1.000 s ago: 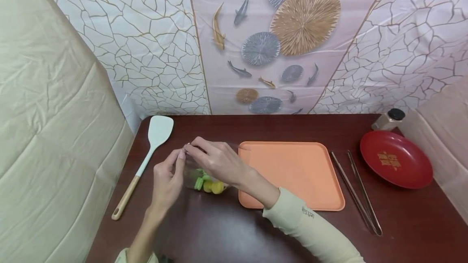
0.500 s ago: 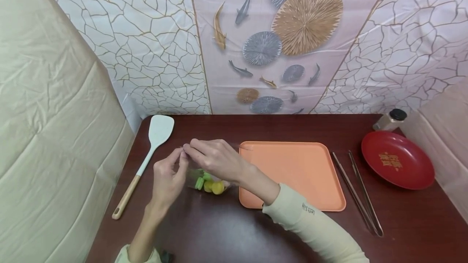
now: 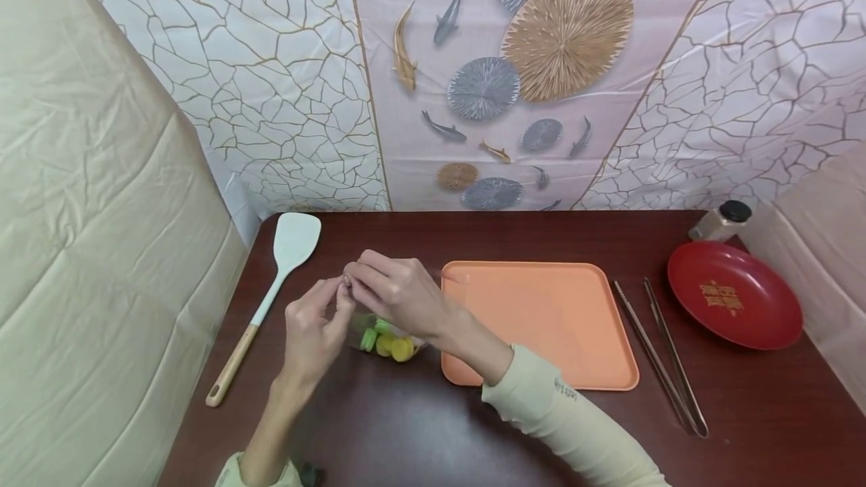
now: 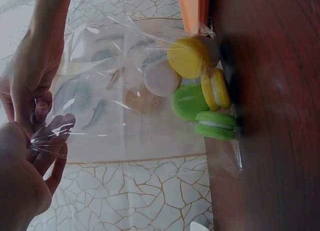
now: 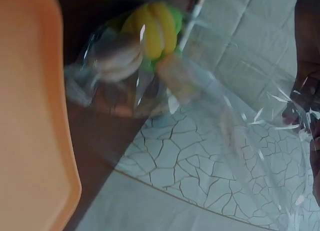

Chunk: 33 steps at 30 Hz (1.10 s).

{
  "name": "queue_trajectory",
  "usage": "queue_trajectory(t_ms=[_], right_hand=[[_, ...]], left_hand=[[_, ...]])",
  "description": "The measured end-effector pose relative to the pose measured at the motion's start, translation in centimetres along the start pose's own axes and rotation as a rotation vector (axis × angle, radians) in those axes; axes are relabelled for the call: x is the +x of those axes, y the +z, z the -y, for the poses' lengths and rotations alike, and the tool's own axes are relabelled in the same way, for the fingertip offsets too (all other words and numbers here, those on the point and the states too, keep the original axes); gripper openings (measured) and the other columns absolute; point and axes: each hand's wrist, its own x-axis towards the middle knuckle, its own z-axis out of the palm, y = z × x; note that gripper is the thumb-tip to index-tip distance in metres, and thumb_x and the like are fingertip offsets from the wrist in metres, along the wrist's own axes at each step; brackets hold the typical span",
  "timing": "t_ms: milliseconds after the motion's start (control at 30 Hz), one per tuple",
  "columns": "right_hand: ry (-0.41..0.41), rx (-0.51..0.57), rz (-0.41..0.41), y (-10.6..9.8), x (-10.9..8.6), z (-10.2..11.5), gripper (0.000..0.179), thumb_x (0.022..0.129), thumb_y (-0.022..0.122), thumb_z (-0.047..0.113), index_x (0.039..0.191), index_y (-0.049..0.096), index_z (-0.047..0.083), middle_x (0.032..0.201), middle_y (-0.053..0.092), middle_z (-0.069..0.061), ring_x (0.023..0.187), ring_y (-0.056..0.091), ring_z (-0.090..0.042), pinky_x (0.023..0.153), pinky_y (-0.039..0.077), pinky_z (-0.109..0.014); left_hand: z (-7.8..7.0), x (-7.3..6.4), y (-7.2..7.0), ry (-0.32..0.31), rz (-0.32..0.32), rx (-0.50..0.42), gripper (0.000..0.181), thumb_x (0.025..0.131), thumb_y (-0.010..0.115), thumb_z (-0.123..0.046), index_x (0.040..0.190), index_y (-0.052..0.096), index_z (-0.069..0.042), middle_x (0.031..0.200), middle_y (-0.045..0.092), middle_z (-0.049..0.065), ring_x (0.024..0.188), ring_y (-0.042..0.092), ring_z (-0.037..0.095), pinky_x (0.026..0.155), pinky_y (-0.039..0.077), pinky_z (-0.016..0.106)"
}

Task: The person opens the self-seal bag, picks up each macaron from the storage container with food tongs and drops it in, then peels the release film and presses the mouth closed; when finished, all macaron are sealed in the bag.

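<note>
A clear plastic bag [image 4: 110, 146] stands on the dark table with its mouth gathered upward. At its bottom lie several macarons: yellow ones [image 4: 187, 57], green ones [image 4: 216, 125] and a pale one [image 4: 161, 77]. My left hand [image 3: 313, 329] pinches the top of the bag between thumb and fingertips. Right against it, my right hand [image 3: 402, 295] also pinches the bag's mouth, its fingers bent. In the head view the right hand covers much of the bag. The right wrist view is blurred, with pale macarons [image 5: 117, 61] seen through the plastic.
An orange tray [image 3: 541, 322] lies right of the bag, under my right forearm. Beyond it are metal tongs [image 3: 652, 367], a red plate [image 3: 734, 295] and a black-capped jar [image 3: 720, 221]. At the left lies a white spatula [image 3: 296, 239] with a wooden handle.
Both hands stay at the bag's mouth, and their fingertips shift slightly against each other. The macarons stay almost in place; the tray and utensils have not moved.
</note>
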Motion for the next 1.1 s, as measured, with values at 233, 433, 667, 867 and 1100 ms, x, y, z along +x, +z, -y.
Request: queue_trajectory(t_ms=[233, 433, 667, 867, 1100], right_hand=[[0.141, 0.228, -0.176, 0.9, -0.9, 0.6, 0.009, 0.094, 0.075, -0.011, 0.098, 0.079, -0.004, 0.087, 0.073, -0.008, 0.072, 0.067, -0.011, 0.07, 0.055, -0.012], [0.271, 0.317, -0.333, 0.7, -1.5, 0.5, 0.014, 0.093, 0.074, -0.013, 0.099, 0.081, -0.003, 0.085, 0.075, -0.009, 0.064, 0.065, -0.011, 0.059, 0.053, -0.015], [0.345, 0.363, -0.42, -1.4, -2.9, 0.1, 0.015, 0.094, 0.073, -0.012, 0.099, 0.081, -0.001, 0.082, 0.073, -0.009, 0.06, 0.06, -0.011, 0.057, 0.049, -0.016], [0.364, 0.353, -0.485, -3.7, -4.5, -0.8, 0.018, 0.095, 0.071, -0.015, 0.097, 0.081, 0.0, 0.08, 0.07, -0.008, 0.056, 0.057, -0.009, 0.057, 0.048, -0.016], [0.458, 0.39, -0.575, -6.6, -6.3, -1.0, 0.019, 0.097, 0.066, -0.018, 0.096, 0.08, -0.006, 0.076, 0.065, -0.013, 0.054, 0.053, -0.01, 0.052, 0.045, -0.017]], left_hand=[[-0.3, -0.1, 0.1, -0.008, 0.003, -0.018, 0.018, 0.095, 0.06, 0.013, 0.096, 0.077, 0.01, 0.082, 0.078, 0.018, 0.066, 0.071, 0.02, 0.062, 0.059, 0.022], [-0.5, -0.2, 0.0, -0.039, -0.02, -0.028, 0.022, 0.093, 0.059, 0.015, 0.099, 0.079, 0.008, 0.088, 0.081, 0.018, 0.065, 0.068, 0.014, 0.062, 0.058, 0.018], [-0.4, -0.4, -0.3, -0.074, -0.028, -0.038, 0.023, 0.094, 0.059, 0.016, 0.101, 0.08, 0.007, 0.092, 0.083, 0.019, 0.07, 0.071, 0.01, 0.063, 0.057, 0.016], [-0.4, -0.5, -0.1, -0.082, -0.031, -0.147, 0.029, 0.096, 0.056, 0.021, 0.105, 0.079, 0.007, 0.094, 0.084, 0.018, 0.084, 0.084, 0.023, 0.075, 0.059, 0.013], [-0.4, -0.4, 0.1, -0.1, -0.036, -0.198, 0.03, 0.098, 0.054, 0.021, 0.105, 0.078, 0.007, 0.096, 0.084, 0.019, 0.089, 0.084, 0.018, 0.08, 0.06, 0.014]])
